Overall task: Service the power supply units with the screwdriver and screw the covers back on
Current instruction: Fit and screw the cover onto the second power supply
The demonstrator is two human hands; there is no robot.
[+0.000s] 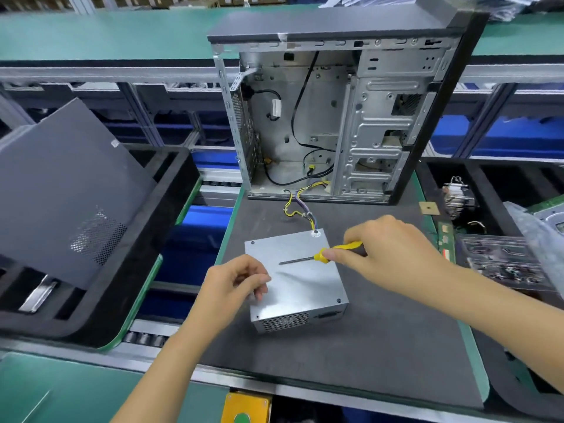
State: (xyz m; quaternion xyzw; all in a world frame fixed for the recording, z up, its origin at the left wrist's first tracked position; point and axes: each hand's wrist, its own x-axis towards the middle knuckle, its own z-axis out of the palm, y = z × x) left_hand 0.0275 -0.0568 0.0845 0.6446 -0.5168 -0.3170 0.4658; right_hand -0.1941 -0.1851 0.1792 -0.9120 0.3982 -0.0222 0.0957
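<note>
A silver power supply unit point(300, 288) lies flat on the dark mat point(366, 346), its cover on top and its vent grille facing me. Its coloured wires point(297, 206) run back into the open computer case point(335, 117). My right hand point(387, 254) grips a yellow-handled screwdriver point(323, 254), whose shaft points left over the cover. My left hand point(238, 285) hovers at the unit's left edge with fingers curled and fingertips pinched together; anything pinched there is too small to see.
A grey side panel point(67, 190) leans on a black foam tray point(171, 190) at the left. Another black tray at the right holds a heatsink point(457, 196) and circuit boards point(500, 261). A conveyor with rollers point(146, 337) runs under the mat's pallet.
</note>
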